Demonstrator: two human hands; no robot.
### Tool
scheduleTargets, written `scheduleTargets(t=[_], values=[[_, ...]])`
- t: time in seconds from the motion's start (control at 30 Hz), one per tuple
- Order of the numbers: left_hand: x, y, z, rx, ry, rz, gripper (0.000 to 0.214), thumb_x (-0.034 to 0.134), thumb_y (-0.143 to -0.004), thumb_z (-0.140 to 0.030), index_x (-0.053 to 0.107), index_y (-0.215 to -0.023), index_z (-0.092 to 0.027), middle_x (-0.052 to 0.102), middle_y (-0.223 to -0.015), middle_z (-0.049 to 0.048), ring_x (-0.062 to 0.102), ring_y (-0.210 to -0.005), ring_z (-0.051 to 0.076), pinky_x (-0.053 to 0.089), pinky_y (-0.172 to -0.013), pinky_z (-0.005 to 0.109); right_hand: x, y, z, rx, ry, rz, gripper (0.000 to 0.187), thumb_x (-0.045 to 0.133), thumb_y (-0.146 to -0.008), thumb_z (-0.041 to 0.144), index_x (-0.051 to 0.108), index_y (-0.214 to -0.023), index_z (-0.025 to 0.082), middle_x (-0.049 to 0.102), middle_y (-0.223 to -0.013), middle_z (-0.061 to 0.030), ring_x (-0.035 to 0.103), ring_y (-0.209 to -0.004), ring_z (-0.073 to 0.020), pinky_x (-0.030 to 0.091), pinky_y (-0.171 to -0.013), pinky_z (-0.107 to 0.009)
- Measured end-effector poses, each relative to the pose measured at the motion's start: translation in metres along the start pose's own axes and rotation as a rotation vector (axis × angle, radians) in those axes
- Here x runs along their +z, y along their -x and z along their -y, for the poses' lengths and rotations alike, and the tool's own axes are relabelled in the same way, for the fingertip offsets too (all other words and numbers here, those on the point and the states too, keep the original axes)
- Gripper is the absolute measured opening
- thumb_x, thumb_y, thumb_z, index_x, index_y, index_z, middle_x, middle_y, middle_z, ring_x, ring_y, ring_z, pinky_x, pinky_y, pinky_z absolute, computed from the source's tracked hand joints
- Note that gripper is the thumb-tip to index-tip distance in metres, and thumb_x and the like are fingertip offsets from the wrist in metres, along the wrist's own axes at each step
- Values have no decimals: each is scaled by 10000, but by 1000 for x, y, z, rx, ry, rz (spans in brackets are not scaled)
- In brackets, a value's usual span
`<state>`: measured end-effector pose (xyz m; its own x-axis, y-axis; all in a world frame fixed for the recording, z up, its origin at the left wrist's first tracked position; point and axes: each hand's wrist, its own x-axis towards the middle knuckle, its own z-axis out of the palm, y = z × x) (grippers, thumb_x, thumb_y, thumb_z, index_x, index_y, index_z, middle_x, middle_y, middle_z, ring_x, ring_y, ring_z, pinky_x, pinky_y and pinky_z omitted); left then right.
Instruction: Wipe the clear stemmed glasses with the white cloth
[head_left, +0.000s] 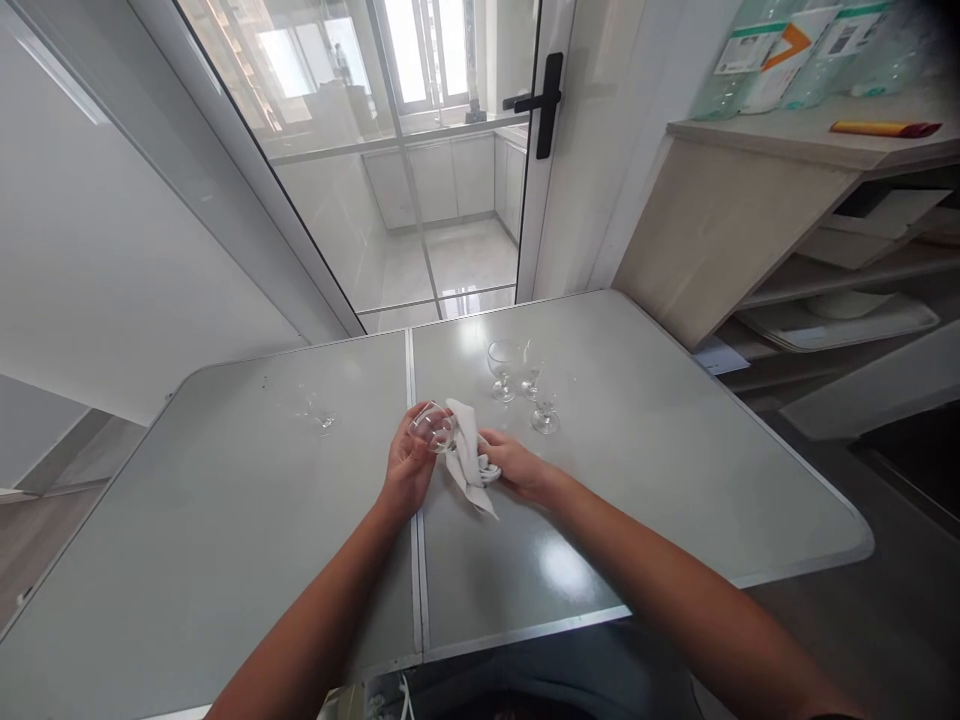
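Note:
My left hand (407, 462) is closed around a clear glass (432, 428), tilted on its side above the seam of the table. Beside it, my right hand (514, 466) grips a white cloth (471, 460), whose folds hang down and lie right against the glass. Part of the glass is hidden behind the cloth. Farther back on the right stand a wide stemmed glass (503, 368) and two more stemmed glasses, one of them a small glass (546, 412) nearest me. On the left half of the table there is another clear glass (321, 418), hard to make out.
The grey-green table (637, 450) has a metal edge and a metal seam down its middle. A glass door (450, 220) with a black handle (549, 105) stands behind it. At right, a wooden shelf unit (750, 200) carries plastic-wrapped bottles (795, 55) and an orange-red packet (885, 129).

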<state>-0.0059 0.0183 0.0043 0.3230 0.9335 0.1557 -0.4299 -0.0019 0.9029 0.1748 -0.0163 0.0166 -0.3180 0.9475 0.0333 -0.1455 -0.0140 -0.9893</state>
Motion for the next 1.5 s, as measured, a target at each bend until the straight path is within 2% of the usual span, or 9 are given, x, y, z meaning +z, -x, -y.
scheduleTargets(t=[0.17,0.3,0.53,0.63,0.83,0.97,1.07,1.3,1.5], values=[[-2,0,4,59,-90,-86,652,817,-812,-532,578,-1357,-266,659,-1313,126,652,-1158,247,538,-947,356,0,6,9,-176,467,-170,120,533,-967,281,614,-902,222,604,-746,6,505,-669,-159,340,-669,-279],[-1,1,3,48,-72,-88,624,828,-819,-477,587,-1353,-264,656,-1317,117,635,-1199,246,531,-963,336,0,8,10,-172,557,-170,67,545,-940,245,600,-911,221,578,-703,20,477,-640,-152,322,-665,-276],[-2,-1,0,-58,112,14,682,867,-762,-508,592,-1328,-247,667,-1312,136,678,-1140,269,540,-936,362,-1,2,8,197,-281,1,298,689,-814,468,606,-758,187,598,-696,-6,499,-648,-145,387,-626,-262],[-2,-2,-1,-70,134,30,692,884,-752,-477,584,-1332,-248,655,-1356,149,674,-1165,267,535,-957,357,-4,1,10,285,-435,33,309,721,-774,471,594,-731,193,568,-670,-5,465,-593,-130,387,-604,-267],[-1,-2,2,5,29,-68,618,874,-780,-429,609,-1304,-237,708,-1249,121,700,-1121,246,544,-954,326,-2,5,18,-68,345,-190,235,603,-895,396,607,-789,186,588,-709,8,480,-660,-142,337,-651,-260],[-1,-3,4,5,-22,-99,616,877,-770,-446,613,-1283,-229,712,-1245,120,704,-1110,256,558,-926,331,1,9,17,-138,701,-278,87,572,-887,271,609,-850,202,558,-661,25,426,-593,-130,283,-637,-269],[-1,-3,3,-6,40,-85,619,885,-758,-453,624,-1277,-241,711,-1237,100,705,-1097,235,548,-939,317,0,7,16,-99,475,-223,135,603,-872,315,606,-806,197,587,-703,15,478,-643,-136,330,-649,-258],[1,1,-3,-42,118,6,713,926,-696,-459,597,-1297,-263,690,-1263,112,681,-1128,240,531,-969,337,-9,0,12,330,-387,124,288,746,-715,431,628,-773,175,599,-671,-5,451,-532,-112,366,-518,-249],[0,-1,-1,-5,51,-34,656,889,-754,-450,610,-1313,-249,684,-1258,113,675,-1127,234,521,-977,324,-7,2,8,42,102,-114,358,637,-877,483,602,-711,168,578,-671,6,462,-618,-122,339,-598,-248]])
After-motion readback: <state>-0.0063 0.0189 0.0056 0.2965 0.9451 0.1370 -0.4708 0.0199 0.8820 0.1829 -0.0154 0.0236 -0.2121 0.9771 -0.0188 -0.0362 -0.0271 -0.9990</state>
